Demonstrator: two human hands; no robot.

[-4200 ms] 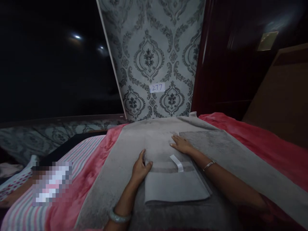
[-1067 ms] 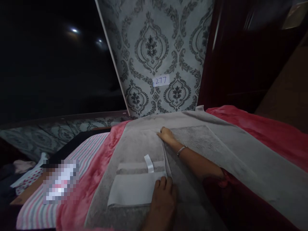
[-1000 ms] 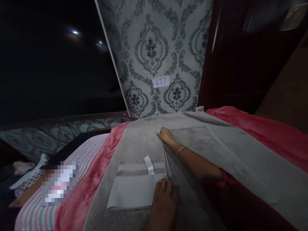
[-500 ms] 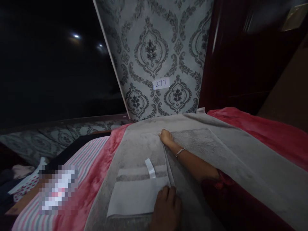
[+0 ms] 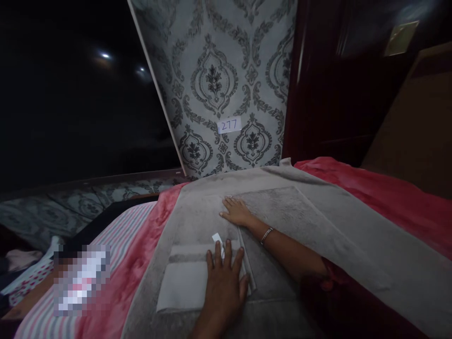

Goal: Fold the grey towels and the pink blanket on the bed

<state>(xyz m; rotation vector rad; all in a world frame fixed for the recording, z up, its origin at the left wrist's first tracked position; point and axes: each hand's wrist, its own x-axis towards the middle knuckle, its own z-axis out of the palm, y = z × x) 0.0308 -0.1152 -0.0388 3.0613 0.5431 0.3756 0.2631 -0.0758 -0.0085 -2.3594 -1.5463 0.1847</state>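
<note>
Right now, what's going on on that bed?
A person is pressing both hands flat on a folded grey towel that lies on a larger grey towel spread over a red blanket. The left hand rests on the near end, partly covering a white tag. The right hand, with a bangle at the wrist, lies on the far end. A paper slip reading 277 is stuck on the patterned wall behind.
</note>
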